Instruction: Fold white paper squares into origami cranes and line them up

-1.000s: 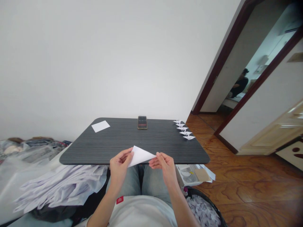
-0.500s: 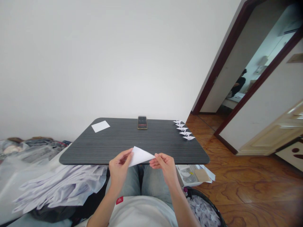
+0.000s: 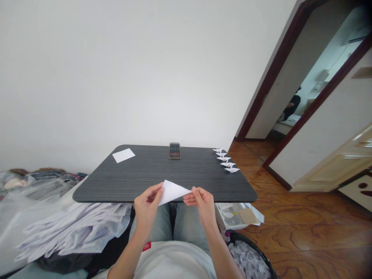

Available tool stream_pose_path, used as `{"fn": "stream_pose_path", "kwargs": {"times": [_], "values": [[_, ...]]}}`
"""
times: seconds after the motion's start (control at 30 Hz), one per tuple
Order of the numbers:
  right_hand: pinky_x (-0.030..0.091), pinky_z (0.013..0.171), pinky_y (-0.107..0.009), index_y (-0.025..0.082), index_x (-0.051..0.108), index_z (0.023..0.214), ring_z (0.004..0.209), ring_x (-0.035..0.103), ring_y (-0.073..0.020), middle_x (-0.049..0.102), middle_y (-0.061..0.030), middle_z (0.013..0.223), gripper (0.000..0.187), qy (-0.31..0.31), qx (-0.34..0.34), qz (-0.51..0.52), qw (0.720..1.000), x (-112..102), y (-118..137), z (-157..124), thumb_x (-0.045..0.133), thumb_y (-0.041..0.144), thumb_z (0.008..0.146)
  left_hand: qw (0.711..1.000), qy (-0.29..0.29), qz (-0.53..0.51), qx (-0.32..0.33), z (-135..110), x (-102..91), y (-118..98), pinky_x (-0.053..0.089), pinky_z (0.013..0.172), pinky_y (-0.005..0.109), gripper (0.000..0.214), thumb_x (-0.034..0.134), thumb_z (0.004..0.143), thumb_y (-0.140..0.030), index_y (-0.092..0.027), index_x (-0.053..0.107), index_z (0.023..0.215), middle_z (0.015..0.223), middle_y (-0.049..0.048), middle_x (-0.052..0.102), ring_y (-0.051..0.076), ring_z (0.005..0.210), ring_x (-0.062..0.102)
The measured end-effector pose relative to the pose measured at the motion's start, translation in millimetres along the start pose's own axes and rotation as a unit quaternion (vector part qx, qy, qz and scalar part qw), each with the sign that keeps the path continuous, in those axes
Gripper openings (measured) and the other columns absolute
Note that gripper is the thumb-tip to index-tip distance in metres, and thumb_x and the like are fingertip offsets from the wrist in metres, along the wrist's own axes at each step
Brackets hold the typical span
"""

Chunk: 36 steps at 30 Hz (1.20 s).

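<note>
Home, this one, apartment room: patterned wood floor, cream panel door standing open, dark-framed doorway giving onto next room, wall air conditioner up beyond.

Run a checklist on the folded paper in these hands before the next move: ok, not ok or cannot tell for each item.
Grip on both sides: ok. The left hand and right hand both pinch the white paper triangle.
Fold edges aligned: cannot tell. Fingers cover parts of them.
Triangle off the tabletop: cannot tell. From this view, it overlaps the near edge of the dark table.
Origami cranes apart from the hands: ok. They stand in a row near the table's right edge.
White paper sheet lying flat: ok. It rests at the far left of the table.
</note>
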State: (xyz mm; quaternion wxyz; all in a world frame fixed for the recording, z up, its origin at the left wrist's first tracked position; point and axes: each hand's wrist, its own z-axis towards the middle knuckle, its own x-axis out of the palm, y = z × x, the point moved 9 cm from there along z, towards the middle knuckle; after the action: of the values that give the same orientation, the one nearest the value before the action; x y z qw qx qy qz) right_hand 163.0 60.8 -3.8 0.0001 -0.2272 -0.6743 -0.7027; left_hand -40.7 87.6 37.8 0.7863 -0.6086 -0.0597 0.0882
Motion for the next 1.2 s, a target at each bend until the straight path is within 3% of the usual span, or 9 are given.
{"fn": "stream_pose_path", "kwargs": {"times": [0.13, 0.33, 0.67, 0.83, 1.03, 1.2], "values": [[0.051, 0.045, -0.020, 0.014, 0.061, 0.066, 0.048, 0.063, -0.0137, 0.068, -0.0048, 0.057, 0.034, -0.009, -0.009, -0.002, 1.000, -1.6, 3.1, -0.4, 0.059, 0.047, 0.071, 1.000, -0.001, -0.015, -0.016, 0.8, -0.7, 3.4, 0.052, 0.064, 0.026, 0.029, 0.066, 0.062, -0.030, -0.013, 0.070, 0.085, 0.082, 0.0085, 0.071, 0.020, 0.073, 0.065], [0.051, 0.049, -0.020, 0.013, 0.061, 0.064, 0.052, 0.063, -0.0128, 0.068, -0.0040, 0.060, 0.027, 0.026, -0.018, -0.023, 0.999, 6.2, 7.6, -4.2, 0.065, 0.040, 0.069, 1.000, 0.008, -0.020, -0.018, 0.3, 1.6, 3.0, 0.051, 0.066, 0.027, 0.029, 0.066, 0.062, -0.029, -0.012, 0.069, 0.085, 0.083, 0.0089, 0.071, 0.020, 0.075, 0.065], [0.052, 0.050, -0.022, 0.013, 0.062, 0.066, 0.052, 0.064, -0.0141, 0.068, -0.0055, 0.061, 0.027, 0.013, -0.022, -0.011, 1.000, 4.0, 8.2, -4.7, 0.060, 0.040, 0.072, 0.997, 0.020, -0.065, -0.043, 2.8, 3.4, 13.1, 0.051, 0.064, 0.024, 0.029, 0.067, 0.063, -0.029, -0.011, 0.068, 0.086, 0.085, 0.0093, 0.071, 0.019, 0.075, 0.065], [0.051, 0.047, -0.020, 0.013, 0.063, 0.072, 0.050, 0.064, -0.0133, 0.069, -0.0053, 0.060, 0.031, 0.011, -0.021, 0.007, 1.000, 2.2, 6.6, -2.9, 0.058, 0.043, 0.073, 0.999, 0.008, -0.035, -0.018, 3.0, 0.9, 8.8, 0.051, 0.065, 0.025, 0.029, 0.066, 0.064, -0.030, -0.012, 0.068, 0.086, 0.084, 0.0082, 0.071, 0.019, 0.074, 0.065], [0.050, 0.045, -0.019, 0.013, 0.061, 0.064, 0.048, 0.063, -0.0124, 0.068, -0.0036, 0.056, 0.027, 0.034, -0.001, -0.015, 0.999, 9.2, 2.0, -3.5, 0.066, 0.039, 0.067, 0.998, 0.010, 0.039, 0.040, -2.7, 3.4, -3.7, 0.050, 0.063, 0.024, 0.024, 0.064, 0.067, -0.029, -0.014, 0.069, 0.085, 0.082, 0.0065, 0.071, 0.018, 0.072, 0.064], [0.050, 0.044, -0.019, 0.013, 0.062, 0.063, 0.046, 0.062, -0.0123, 0.067, -0.0030, 0.054, 0.026, 0.023, -0.008, -0.007, 1.000, 8.8, 4.1, -4.2, 0.066, 0.038, 0.067, 0.999, 0.034, 0.024, 0.035, -3.0, 7.9, 0.4, 0.050, 0.062, 0.023, 0.027, 0.063, 0.068, -0.030, -0.014, 0.067, 0.090, 0.083, 0.0067, 0.071, 0.018, 0.072, 0.064]]}}
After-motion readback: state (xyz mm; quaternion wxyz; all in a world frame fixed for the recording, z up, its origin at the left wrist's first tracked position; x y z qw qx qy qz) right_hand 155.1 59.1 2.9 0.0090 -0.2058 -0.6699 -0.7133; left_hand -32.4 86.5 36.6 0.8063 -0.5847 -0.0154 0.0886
